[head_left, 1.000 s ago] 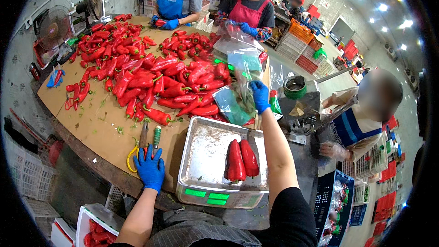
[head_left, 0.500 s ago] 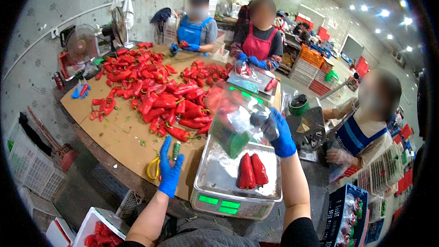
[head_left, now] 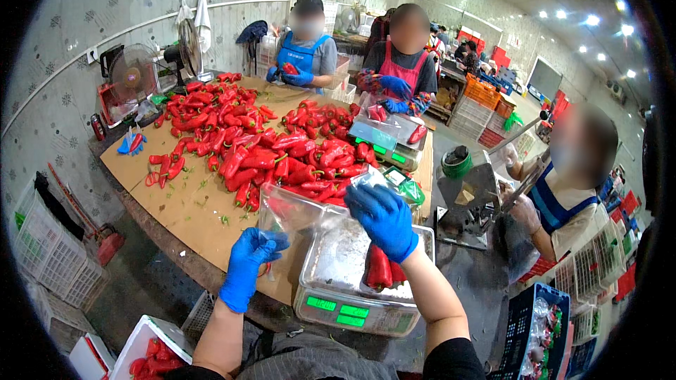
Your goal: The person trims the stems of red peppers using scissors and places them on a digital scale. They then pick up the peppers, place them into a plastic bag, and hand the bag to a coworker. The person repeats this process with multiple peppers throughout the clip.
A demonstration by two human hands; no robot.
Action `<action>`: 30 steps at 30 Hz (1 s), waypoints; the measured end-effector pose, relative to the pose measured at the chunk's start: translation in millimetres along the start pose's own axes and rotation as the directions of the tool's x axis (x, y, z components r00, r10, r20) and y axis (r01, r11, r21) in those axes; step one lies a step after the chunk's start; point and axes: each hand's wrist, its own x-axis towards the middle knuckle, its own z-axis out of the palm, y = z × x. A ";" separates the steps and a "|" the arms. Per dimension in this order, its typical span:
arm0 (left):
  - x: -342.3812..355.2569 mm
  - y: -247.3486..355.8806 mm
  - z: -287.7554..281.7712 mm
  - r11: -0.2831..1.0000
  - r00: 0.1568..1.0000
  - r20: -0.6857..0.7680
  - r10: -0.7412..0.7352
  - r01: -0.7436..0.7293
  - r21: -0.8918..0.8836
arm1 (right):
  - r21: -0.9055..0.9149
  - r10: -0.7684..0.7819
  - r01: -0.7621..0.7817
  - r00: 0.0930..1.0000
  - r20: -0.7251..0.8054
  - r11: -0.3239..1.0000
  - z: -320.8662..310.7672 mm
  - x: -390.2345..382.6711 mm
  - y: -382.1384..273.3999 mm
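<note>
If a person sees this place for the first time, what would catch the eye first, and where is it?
The great heap of red peppers would probably catch it first, spread over the brown tabletop ahead. Next come the gloved left hand and right hand, bright blue, with a clear plastic bag between them. Green-lit displays shine on the scale at the near edge.

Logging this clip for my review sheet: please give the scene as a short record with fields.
Left hand: pinches the clear bag
Right hand: beside the bag, over the scale; grip unclear
Displays: lit green
On scale: red peppers, partly hidden by the right hand
Beyond scale: pepper heap on cardboard
At right: blue crate with bagged items
</note>
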 end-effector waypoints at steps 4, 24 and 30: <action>-16.1 -19.8 -12.9 0.843 0.950 0.136 -0.280 0.311 -0.440 | 0.234 0.489 -0.483 0.872 0.038 0.844 1.1 -8.2 -34.2; -67.9 -52.7 29.2 0.839 0.882 -0.318 0.348 -0.142 0.525 | 0.703 0.740 -0.558 0.218 0.636 -0.440 9.9 -101.3 -174.9; -74.6 -39.4 47.0 0.522 0.874 0.464 0.146 -0.467 0.714 | 0.638 0.738 -0.700 0.238 0.632 -0.321 15.2 -113.6 -177.5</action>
